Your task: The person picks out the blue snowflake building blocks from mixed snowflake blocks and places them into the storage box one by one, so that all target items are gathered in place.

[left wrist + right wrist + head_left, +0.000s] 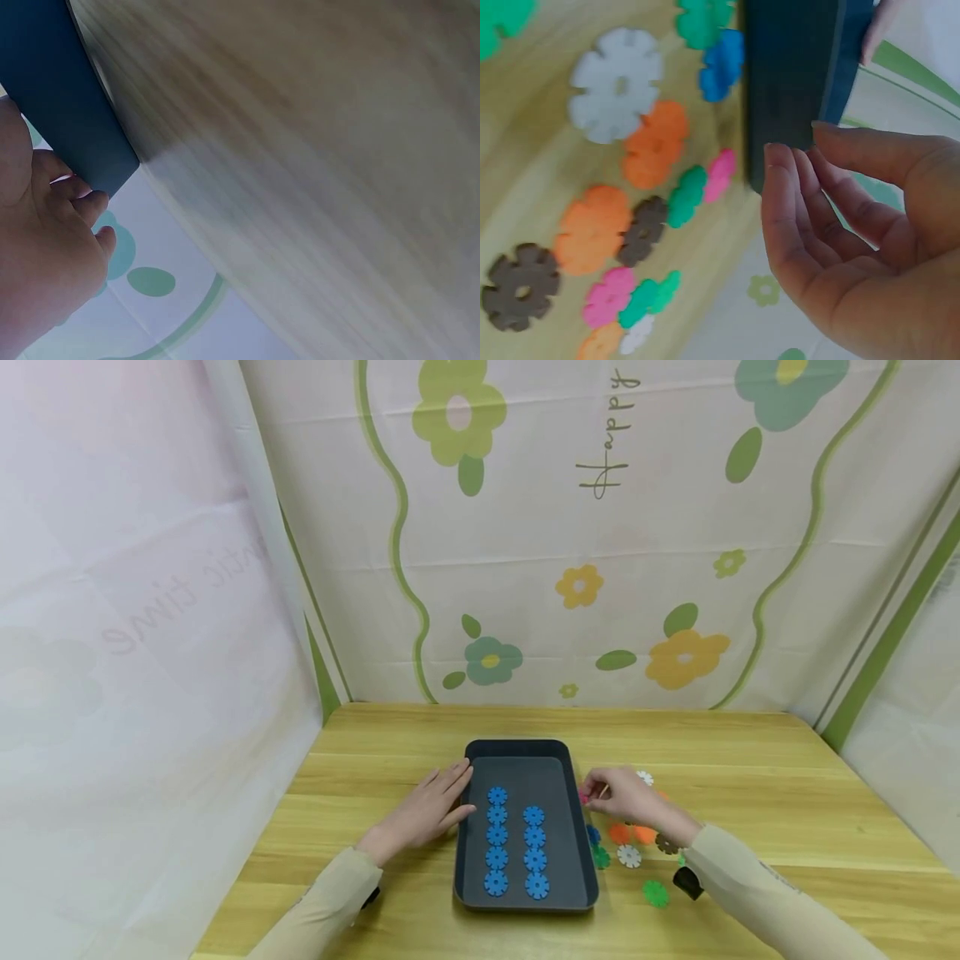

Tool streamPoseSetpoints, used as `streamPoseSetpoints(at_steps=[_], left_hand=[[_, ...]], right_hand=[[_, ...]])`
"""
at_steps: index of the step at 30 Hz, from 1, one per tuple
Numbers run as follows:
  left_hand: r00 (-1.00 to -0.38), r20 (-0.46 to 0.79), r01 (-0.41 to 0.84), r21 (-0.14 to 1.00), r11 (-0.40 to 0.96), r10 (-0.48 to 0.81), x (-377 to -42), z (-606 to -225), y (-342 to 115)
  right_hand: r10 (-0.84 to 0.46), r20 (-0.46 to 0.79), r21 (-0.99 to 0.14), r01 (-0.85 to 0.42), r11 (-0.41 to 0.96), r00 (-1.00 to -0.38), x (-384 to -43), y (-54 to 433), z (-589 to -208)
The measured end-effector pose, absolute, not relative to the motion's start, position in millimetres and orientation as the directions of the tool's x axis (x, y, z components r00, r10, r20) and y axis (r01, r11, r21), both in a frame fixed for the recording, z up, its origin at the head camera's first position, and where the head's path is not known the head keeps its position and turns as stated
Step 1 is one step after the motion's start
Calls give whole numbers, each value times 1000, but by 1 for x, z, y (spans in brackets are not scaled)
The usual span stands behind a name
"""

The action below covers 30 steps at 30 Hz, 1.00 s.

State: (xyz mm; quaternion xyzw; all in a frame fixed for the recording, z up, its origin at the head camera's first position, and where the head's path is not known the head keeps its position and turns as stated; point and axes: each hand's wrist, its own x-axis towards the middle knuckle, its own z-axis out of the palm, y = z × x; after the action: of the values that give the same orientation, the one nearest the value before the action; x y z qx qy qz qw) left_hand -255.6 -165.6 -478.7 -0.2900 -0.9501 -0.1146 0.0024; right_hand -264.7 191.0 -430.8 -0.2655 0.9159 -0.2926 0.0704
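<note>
A dark rectangular tray (528,897) holds two columns of blue notched discs (497,835), the left column longer than the right. My left hand (431,806) rests on the tray's left rim with its fingers extended; the left wrist view shows it at the side wall (67,90). At the right rim is my right hand (618,793), its fingers loosely bent and the thumb apart from the index finger. No disc shows between its fingertips in the right wrist view. A pink disc (583,797) appears close by these fingertips, beside the tray.
Right of the tray, loose notched discs lie on the wooden table (397,735): orange (592,229), white (616,86), brown (521,289), green and pink ones, plus a blue disc (721,66) against the tray wall. Flower-printed cloth (525,527) hangs behind the table.
</note>
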Motion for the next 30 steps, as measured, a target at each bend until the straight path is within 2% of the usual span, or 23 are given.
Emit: streamPoseSetpoints(at_steps=[6, 10, 19, 30], left_hand=[[-834, 64, 548, 217, 808, 548, -256, -479, -166], [-834, 64, 548, 217, 808, 549, -256, -479, -165], [-832, 73, 552, 215, 806, 550, -256, -479, -166], [-833, 63, 549, 213, 808, 549, -257, -479, -166]], right_hand=[[-550, -47, -576, -427, 697, -834, -259, 196, -445], [-574, -50, -543, -460, 703, -818, -257, 195, -448], [-562, -33, -476, -481, 737, -827, -257, 190, -455], [-560, -60, -498, -462, 734, -826, -257, 190, -454]])
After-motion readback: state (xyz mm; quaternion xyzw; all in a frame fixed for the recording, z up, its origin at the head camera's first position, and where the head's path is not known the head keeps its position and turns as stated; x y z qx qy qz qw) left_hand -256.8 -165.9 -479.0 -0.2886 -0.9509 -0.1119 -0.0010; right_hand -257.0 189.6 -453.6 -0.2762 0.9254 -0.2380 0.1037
